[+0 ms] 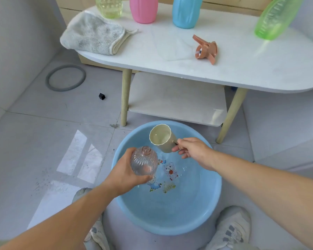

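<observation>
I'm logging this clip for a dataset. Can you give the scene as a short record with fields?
left hand: grips clear ribbed bottle, mouth uncapped
right hand: holds beige cup by its handle
under hands: blue basin on floor, some water in it
table: grey towel, orange spray head
pouring: no stream visible between cup and bottle

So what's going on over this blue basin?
A person crouches over a blue basin holding some water. Their left hand holds a clear ribbed bottle, mouth open and facing up. Their right hand holds a cream cup by its handle just beyond the bottle. They seem about to fill the bottle. An orange spray head lies on the white table.
</observation>
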Motion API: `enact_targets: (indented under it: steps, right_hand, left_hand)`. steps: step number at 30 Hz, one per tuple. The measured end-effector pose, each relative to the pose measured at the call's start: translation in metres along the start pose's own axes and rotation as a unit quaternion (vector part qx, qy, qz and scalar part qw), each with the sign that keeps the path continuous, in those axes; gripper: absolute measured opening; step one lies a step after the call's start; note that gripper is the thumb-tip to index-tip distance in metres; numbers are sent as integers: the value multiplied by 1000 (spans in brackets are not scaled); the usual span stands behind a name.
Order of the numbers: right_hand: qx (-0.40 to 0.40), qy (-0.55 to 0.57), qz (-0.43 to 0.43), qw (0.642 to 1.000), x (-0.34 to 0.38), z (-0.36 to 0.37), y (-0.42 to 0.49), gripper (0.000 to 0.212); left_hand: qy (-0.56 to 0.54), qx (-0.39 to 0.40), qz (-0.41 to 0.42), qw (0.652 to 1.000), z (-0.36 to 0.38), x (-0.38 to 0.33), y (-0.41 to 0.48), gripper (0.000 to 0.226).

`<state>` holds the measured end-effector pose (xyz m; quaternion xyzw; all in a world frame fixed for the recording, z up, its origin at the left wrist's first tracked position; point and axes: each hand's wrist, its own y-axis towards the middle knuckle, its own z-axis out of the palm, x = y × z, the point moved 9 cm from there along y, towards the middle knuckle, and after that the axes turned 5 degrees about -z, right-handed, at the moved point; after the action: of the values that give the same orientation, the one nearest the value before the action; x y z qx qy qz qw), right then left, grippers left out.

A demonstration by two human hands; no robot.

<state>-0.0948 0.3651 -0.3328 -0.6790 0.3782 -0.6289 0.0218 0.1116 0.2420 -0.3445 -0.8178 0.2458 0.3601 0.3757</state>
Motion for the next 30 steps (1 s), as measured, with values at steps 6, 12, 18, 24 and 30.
enact_targets:
  steps: [6, 12, 18, 24, 30]
  right_hand:
    - [1, -74, -65, 995, 62, -22, -37, 29]
    - [-23, -149, -126, 981, 101, -41, -66, 36]
    - [-35, -209, -168, 963, 126, -44, -89, 31]
    - [-51, -241, -196, 949, 128, -44, -91, 31]
    - [-53, -271, -198, 940, 125, -40, -94, 34]
  left_hand:
    - [-12, 2, 26, 1000, 0, -30, -6, 82]
    - [-27, 3, 50, 998, -3, -54, -14, 82]
    - [-30, -4, 59, 998, -9, -63, -17, 89]
    - [-35, -4, 60, 998, -9, -68, -18, 81]
    - [-31, 1, 63, 998, -6, -67, -15, 85]
